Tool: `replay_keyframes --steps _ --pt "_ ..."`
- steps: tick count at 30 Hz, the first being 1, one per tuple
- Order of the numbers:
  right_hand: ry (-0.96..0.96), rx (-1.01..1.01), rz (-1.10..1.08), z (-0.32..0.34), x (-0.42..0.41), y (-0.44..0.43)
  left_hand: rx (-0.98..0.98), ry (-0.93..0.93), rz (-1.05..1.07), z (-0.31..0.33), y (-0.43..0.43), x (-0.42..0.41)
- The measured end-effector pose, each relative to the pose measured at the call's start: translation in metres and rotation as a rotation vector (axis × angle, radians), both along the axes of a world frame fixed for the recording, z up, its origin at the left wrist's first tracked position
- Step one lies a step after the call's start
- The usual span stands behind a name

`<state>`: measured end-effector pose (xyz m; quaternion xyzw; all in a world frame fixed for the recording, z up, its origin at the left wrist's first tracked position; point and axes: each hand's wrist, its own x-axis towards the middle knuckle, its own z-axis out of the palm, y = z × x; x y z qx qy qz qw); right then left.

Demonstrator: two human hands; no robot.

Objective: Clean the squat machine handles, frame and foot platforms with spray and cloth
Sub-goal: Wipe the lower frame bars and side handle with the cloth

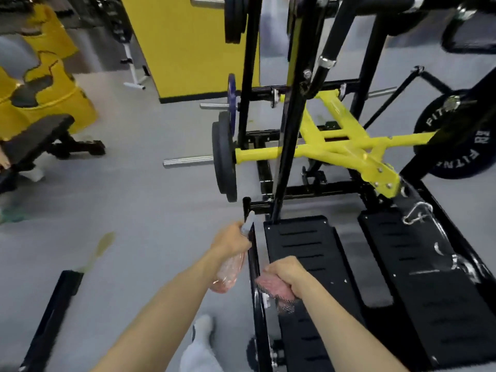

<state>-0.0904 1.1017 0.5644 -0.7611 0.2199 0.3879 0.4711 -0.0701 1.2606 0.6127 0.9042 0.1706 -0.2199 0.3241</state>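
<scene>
Holding a transparent pink plastic spray bottle (228, 275) with a grey nozzle, the left grip (231, 240) has its fingers curled around the neck of the bottle. The nozzle points up and forward, close to the black steel side rail of the squat machine (253, 253). The right grip (285, 272) is closed as a fist around a pink cloth with a dark patterned edge (271, 289). It presses this cloth onto the near left edge of the left black metal foot platform with narrow slots (308, 251). The bottle is just beside the cloth, on the outer side of the rail, and the two do not touch. The right black slotted foot platform (418, 267) lies parallel, apart from both grips, and a silver metal carabiner (416, 214) rests near its far end. A black upright steel bar (290, 130) rises from the far end of the left platform. Behind it a yellow painted steel frame (335, 142) crosses the machine. Black round weight plates (224, 159) hang on the left end of this frame, and a larger black plate with white letters (456, 135) is on the right side. The machine stands on a grey floor (134, 197), where a foot in a white shoe (204, 328) is visible between the two forearms.
</scene>
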Motion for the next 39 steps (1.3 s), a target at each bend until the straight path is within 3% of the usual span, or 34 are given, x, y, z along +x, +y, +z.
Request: replay_keyframes --steps 7,11,16,24,32,39 --pt "0.088 -0.350 -0.039 -0.095 0.036 0.064 -0.052 0.140 -0.183 -0.086 0.070 0.115" --pt "0.160 -0.331 0.090 -0.133 0.059 0.115 -0.070 0.214 -0.195 -0.142 0.100 0.178" --pt "0.190 -0.480 0.322 -0.190 0.094 0.147 -0.079 0.261 -0.214 -0.226 0.112 0.231" --pt "0.253 -0.576 0.361 -0.308 0.108 0.135 -0.101 0.317 -0.191 -0.348 0.090 0.267" --pt "0.252 -0.540 0.248 -0.368 0.112 0.135 -0.188 0.305 -0.078 -0.408 0.069 0.293" --pt "0.304 -0.495 0.167 -0.379 0.100 0.141 -0.048 0.309 -0.223 -0.409 0.069 0.297"
